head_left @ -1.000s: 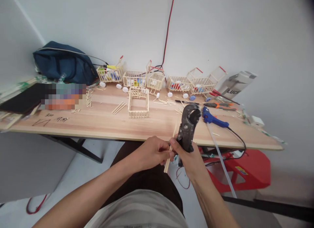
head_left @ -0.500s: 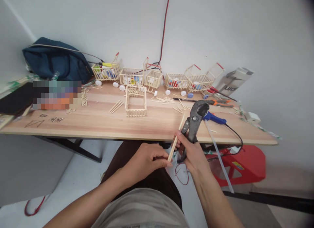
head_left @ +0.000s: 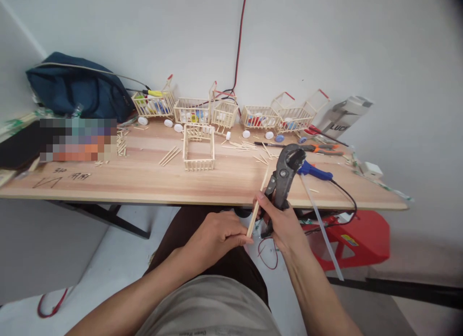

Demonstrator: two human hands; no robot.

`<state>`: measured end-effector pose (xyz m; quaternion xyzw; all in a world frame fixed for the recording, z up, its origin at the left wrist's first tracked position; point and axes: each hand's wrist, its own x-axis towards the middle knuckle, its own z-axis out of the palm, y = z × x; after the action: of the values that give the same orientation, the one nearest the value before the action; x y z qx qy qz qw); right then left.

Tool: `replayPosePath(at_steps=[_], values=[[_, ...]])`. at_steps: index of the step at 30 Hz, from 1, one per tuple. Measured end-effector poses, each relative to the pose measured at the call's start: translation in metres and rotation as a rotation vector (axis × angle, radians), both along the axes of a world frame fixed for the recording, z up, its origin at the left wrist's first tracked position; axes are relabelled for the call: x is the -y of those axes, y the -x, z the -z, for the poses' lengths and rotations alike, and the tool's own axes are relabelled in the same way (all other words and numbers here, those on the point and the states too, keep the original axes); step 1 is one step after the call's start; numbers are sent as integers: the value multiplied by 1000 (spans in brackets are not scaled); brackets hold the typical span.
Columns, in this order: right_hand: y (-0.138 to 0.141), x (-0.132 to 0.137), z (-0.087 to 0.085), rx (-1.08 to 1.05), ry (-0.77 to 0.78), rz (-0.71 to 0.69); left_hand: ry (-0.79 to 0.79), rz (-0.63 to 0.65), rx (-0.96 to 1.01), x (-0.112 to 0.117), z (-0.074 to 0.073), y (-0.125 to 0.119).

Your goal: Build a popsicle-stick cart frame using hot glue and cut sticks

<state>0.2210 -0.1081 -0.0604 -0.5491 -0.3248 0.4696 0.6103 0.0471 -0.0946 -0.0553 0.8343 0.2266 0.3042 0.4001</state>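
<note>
My left hand [head_left: 222, 232] is closed, pinching the lower end of thin wooden sticks [head_left: 255, 215] between thumb and fingers. In my right hand [head_left: 284, 225] is a dark grey pipe cutter [head_left: 284, 174], its curved head pointing up and away from me. The right thumb also presses on the sticks, beside the cutter's handle. How many sticks there are I cannot tell. Beyond my hands, a small rectangular wooden basket frame [head_left: 198, 163] stands on the wooden table [head_left: 144, 184].
Several miniature wooden shopping carts [head_left: 260, 118] line the wall. A blue hot glue gun [head_left: 316, 171] with a long glue stick [head_left: 323, 230] lies at the right table edge. Orange-handled pliers [head_left: 321, 148], loose sticks [head_left: 170, 156] and a blue bag [head_left: 83, 87] are also there.
The view has shifted slightly. Both hands keep nearly the same grip on the sticks and cutter.
</note>
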Motion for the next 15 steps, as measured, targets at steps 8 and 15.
replayPosePath(at_steps=[8,15], values=[[-6,3,1,130,26,-49,477,56,-73,-1,-11,2],[2,5,1,272,18,-29,768,-45,122,-4,-11,-14]])
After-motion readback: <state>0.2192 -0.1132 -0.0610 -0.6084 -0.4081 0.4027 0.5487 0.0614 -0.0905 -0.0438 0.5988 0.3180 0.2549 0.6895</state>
